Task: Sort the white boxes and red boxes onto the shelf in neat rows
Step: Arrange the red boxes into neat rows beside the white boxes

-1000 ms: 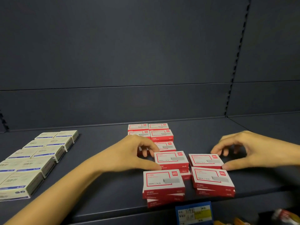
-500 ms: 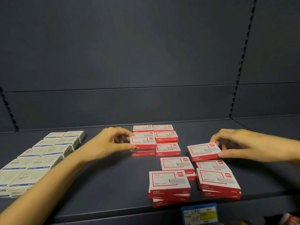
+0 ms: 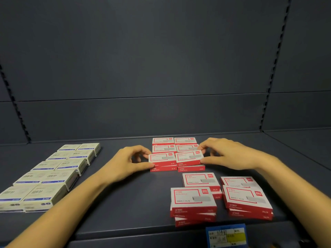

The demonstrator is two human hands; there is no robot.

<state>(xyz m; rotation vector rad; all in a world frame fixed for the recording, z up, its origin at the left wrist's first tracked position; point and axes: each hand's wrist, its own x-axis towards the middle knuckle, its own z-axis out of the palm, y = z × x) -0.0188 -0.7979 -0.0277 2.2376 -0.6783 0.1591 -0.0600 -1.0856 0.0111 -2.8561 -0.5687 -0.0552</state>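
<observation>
While the red rows are being built at the middle of the dark grey metal shelf (image 3: 125,203), each of the two hands is occupied with one flat red-and-white cardboard box. The left hand (image 3: 128,162) is pinched, thumb below and fingers above, on the left end of the left box (image 3: 162,157), which is seated on a box beneath it. The right hand (image 3: 227,154) is pinched on the right end of the right box (image 3: 189,157); this box is slightly tilted and is not yet squared on the box below. Both held boxes are side by side at the front of a two-wide red block (image 3: 174,144) that reaches to the shelf's back panel.

The white cardboard boxes (image 3: 59,169) with blue bands are set in a two-wide row at the left, well apart from the red block; that part is judged complete, as far as can be seen. The red part is judged about half done: four loose stacks of red boxes (image 3: 220,197) are left near the front edge, unevenly piled, above a blue and yellow price label (image 3: 226,236).
</observation>
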